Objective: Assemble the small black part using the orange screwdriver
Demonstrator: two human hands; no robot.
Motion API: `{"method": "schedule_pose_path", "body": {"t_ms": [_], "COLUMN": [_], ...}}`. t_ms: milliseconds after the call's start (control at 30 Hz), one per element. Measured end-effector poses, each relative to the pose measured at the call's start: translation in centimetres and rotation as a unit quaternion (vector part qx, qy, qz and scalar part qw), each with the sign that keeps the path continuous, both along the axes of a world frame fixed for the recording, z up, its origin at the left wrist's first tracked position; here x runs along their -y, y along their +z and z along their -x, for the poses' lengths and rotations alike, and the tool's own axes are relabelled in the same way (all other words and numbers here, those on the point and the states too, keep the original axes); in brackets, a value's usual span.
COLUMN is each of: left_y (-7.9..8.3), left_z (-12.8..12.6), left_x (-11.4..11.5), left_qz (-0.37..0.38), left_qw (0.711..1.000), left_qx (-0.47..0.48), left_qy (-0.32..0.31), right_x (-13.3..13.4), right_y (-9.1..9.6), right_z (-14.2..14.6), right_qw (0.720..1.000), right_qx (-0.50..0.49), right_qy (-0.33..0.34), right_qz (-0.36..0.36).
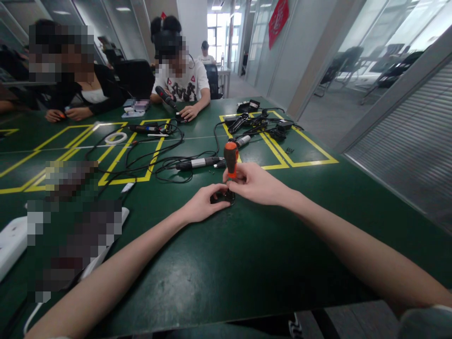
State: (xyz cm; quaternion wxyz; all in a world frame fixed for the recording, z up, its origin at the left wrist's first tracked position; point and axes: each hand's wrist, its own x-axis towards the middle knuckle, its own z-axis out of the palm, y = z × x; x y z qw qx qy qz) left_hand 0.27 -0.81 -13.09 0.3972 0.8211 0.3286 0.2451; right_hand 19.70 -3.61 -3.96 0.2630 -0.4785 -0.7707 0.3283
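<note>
Screwdriver [231,154]: upright, its lower end held in your right hand [259,183]. Dark part [229,197]: on the tabletop [254,254], below the screwdriver, held by your left hand [200,205]. Progress: apparently mid-work; what is done or left, you cannot tell.

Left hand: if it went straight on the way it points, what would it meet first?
Beyond the small dark part it holds, the left hand would probably meet the right hand first, though that may sit slightly higher; depth is unclear here.
</note>
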Motion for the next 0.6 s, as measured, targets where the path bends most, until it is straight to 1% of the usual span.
{"method": "schedule_pose_path", "body": {"t_ms": [167,300,467,600], "left_y": [-0.05,-0.40,-0.91,-0.55], "left_z": [-0.02,0.01,0.11,0.13], "left_x": [0.14,0.23,0.18,0.25], "left_qz": [0.003,0.017,-0.001,0.007], "left_qw": [1.000,1.000,1.000,1.000], "left_qx": [0.002,0.008,0.010,0.008], "left_qy": [-0.005,-0.013,-0.027,-0.027], "right_x": [0.10,0.23,-0.03,-0.19], "right_y": [0.13,0.17,-0.25,-0.18], "right_z": [-0.17,-0.20,-0.14,-0.50], "right_qw": [1.000,1.000,1.000,1.000], "right_qx": [-0.008,-0.007,-0.021,-0.022], "right_qy": [-0.004,-0.001,0.009,0.010], "right_qz": [0.002,0.011,0.016,0.017]}}
